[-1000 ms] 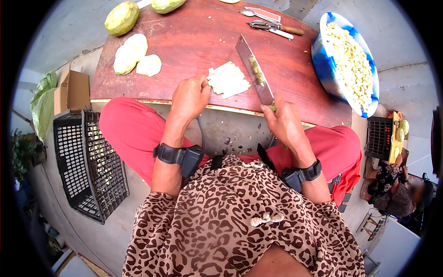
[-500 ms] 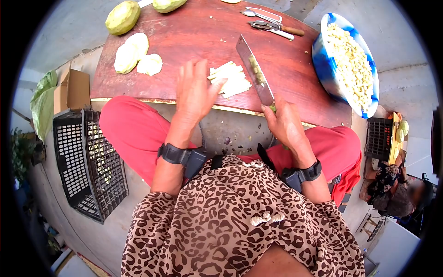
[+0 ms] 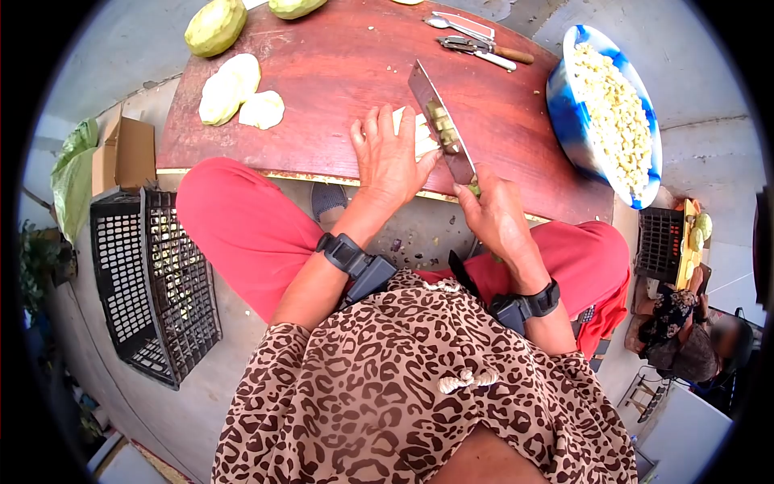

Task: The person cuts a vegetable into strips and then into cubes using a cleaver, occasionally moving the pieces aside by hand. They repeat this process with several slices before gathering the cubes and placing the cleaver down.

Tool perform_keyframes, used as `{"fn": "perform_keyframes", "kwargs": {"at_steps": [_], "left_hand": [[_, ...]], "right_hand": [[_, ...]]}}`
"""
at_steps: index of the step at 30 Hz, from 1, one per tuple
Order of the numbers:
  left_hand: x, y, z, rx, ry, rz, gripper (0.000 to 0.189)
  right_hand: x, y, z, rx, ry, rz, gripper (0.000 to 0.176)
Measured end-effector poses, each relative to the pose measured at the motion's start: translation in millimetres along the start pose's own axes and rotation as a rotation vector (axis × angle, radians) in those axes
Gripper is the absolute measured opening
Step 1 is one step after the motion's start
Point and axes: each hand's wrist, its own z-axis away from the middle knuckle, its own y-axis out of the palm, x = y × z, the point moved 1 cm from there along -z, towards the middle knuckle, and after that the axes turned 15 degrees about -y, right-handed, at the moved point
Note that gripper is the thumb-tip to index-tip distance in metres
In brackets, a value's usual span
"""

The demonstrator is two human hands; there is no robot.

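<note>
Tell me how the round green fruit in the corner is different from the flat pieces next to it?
The whole fruit is round and greenish; the slices are flat and paler. The whole fruit sits at the far corner of the red board; the slices lie nearer the person. Both rest untouched on it, away from the cleaver in the right hand.

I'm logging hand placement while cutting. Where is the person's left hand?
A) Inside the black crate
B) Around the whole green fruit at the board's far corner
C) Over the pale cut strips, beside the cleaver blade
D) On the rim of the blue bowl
C: the left hand lies spread over the pale strips on the red board, next to the cleaver held by the right hand.
</note>
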Motion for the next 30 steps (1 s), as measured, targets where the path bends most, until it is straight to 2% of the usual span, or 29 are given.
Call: {"fn": "perform_keyframes", "kwargs": {"at_steps": [3, 15, 18, 25, 30], "left_hand": [[-0.1, -0.4, -0.7, -0.004, -0.003, -0.018, 0.078], [10.0, -13.1, 3.0, 0.074, -0.031, -0.011, 0.101], [13.9, -14.0, 1.8, 0.156, -0.032, -0.071, 0.103], [18.2, -14.2, 2.1, 0.093, -0.021, -0.027, 0.102], [21.0, -10.0, 1.7, 0.065, 0.029, -0.005, 0.097]], "right_hand": [[-1.5, 1.4, 0.3, -0.001, -0.003, 0.0, 0.025], [-3.6, 2.7, 1.5, 0.012, 0.005, 0.019, 0.024], [-2.1, 2.5, 1.3, 0.071, 0.004, 0.022, 0.024], [-5.5, 6.6, -0.5, 0.002, -0.046, 0.126, 0.022], [0.9, 5.3, -2.2, 0.054, -0.095, 0.121, 0.021]]}}
